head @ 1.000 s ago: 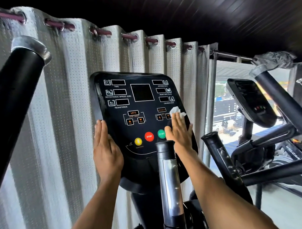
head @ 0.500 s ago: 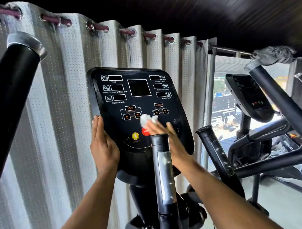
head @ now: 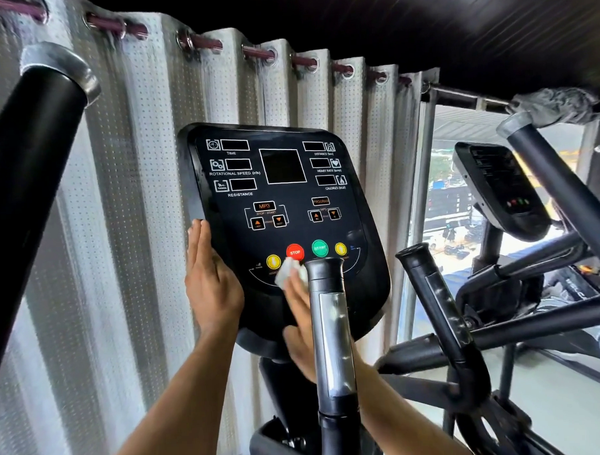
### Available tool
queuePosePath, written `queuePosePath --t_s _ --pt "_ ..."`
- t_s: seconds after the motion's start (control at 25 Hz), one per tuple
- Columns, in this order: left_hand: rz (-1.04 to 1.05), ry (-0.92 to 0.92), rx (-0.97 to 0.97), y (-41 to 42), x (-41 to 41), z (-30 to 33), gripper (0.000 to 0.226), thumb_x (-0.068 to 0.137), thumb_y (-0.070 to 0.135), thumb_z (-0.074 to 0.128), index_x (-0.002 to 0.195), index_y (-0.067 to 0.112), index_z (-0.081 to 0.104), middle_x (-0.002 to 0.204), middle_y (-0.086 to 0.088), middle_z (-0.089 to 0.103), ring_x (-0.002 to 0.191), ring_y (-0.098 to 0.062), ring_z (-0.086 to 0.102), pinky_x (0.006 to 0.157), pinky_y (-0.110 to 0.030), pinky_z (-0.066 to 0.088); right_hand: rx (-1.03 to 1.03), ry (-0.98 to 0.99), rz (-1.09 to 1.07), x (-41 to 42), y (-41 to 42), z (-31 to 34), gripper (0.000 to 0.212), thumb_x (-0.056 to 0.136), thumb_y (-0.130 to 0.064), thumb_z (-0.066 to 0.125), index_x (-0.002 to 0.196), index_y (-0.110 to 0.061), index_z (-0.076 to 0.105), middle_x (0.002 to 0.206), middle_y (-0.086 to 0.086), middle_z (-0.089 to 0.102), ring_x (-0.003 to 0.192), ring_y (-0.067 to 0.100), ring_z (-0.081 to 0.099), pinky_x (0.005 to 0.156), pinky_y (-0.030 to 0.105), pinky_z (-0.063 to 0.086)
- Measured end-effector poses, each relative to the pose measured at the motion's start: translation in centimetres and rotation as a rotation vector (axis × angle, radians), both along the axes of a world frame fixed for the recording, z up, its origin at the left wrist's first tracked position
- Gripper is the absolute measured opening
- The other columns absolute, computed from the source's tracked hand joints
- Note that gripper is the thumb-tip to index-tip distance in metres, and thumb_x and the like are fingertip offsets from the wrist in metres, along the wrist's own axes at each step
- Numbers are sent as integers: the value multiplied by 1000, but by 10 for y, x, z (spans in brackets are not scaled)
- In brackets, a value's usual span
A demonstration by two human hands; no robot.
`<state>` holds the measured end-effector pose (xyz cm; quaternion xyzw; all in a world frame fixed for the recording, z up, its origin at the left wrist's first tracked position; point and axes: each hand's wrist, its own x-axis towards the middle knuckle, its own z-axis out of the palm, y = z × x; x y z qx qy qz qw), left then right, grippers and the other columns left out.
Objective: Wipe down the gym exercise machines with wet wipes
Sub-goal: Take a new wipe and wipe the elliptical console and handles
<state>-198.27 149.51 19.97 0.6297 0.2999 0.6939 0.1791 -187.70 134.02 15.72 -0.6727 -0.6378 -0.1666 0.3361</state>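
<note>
A black handle (head: 331,328) hides part of my right hand (head: 300,315), which presses a soft, wet wipe (head: 288,272) flat under its fingers. My left hand (head: 210,285) lies open on the screen board (head: 284,194), steadying its edge.

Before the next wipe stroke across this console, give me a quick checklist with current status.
1. White wet wipe under right hand: ok.
2. Wipe touching the black control console: ok, lower edge below the red round STOP button.
3. Left hand steadying the console's left edge: ok.
4. Black upright handlebar grip clear of stroke: not ok, it covers the right hand.
5. Wipe still wet: cannot tell.
</note>
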Motion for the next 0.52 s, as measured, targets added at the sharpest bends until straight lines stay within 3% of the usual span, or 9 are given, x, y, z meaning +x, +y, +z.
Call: queuePosePath --t_s 0.08,0.16,0.24,0.28,0.32,0.4,0.44,0.48,0.52 --pt "-9 -4 17 4 0 -1 57 103 -6 32 156 11 44 165 -3 38 155 -17 30 125 -19 21 -12 -140 73 -17 21 2 68 96 -34 33 157 -3 33 171 1 13 158 23 6 128 40 4" --pt "-19 -12 6 6 1 -2 53 106 -3 32 156 12 44 165 -3 38 155 -16 30 126 -23 23 63 -141 86 -18 41 10 63 95 -27 39 153 -4 41 167 6 28 157 24 17 127 32 -2" --pt "-22 -7 4 4 2 -2 54 107 -2 32 157 14 43 166 -1 37 156 -14 28 126 -27 23 169 -197 26 -8 36 26 61 92 -12 45 152 -1 43 161 -12 38 152 9 28 127 30 10" --pt "-19 -2 0 4 2 -3 55 106 -2 31 158 14 43 166 0 36 156 -12 27 127 -27 22 187 -132 -103 8 26 31 56 99 -10 42 153 1 39 153 -27 43 142 -5 36 124 29 23" --pt "-16 6 -1 5 2 -3 57 105 -3 31 158 14 42 166 1 36 156 -11 26 127 -27 21 122 -23 -171 23 16 36 51 108 -17 30 155 3 32 146 -29 50 133 -12 41 121 27 27" --pt "-15 11 -3 6 2 -4 60 102 -4 30 158 14 42 167 1 35 156 -10 25 128 -29 21 34 117 -296 59 5 52 71 106 -49 5 160 -7 22 164 -12 28 146 -2 25 126 35 7" --pt "-15 9 -4 7 2 -3 61 102 -4 30 158 14 41 167 1 35 156 -9 25 128 -29 21 22 156 -358 77 5 58 72 103 -52 8 162 -13 19 170 -6 13 154 5 13 123 45 9" --pt "-14 9 -6 7 2 -3 61 102 -5 30 158 14 41 167 1 35 156 -9 25 128 -28 21 11 166 -436 94 10 61 66 104 -45 18 163 -16 15 171 -2 6 157 10 5 112 22 -4" --pt "-12 10 -7 6 2 -3 60 102 -4 30 158 14 42 167 1 35 156 -9 25 128 -26 20 8 240 -483 102 18 63 63 106 -38 27 164 -16 13 172 0 4 158 13 1 118 27 -14"
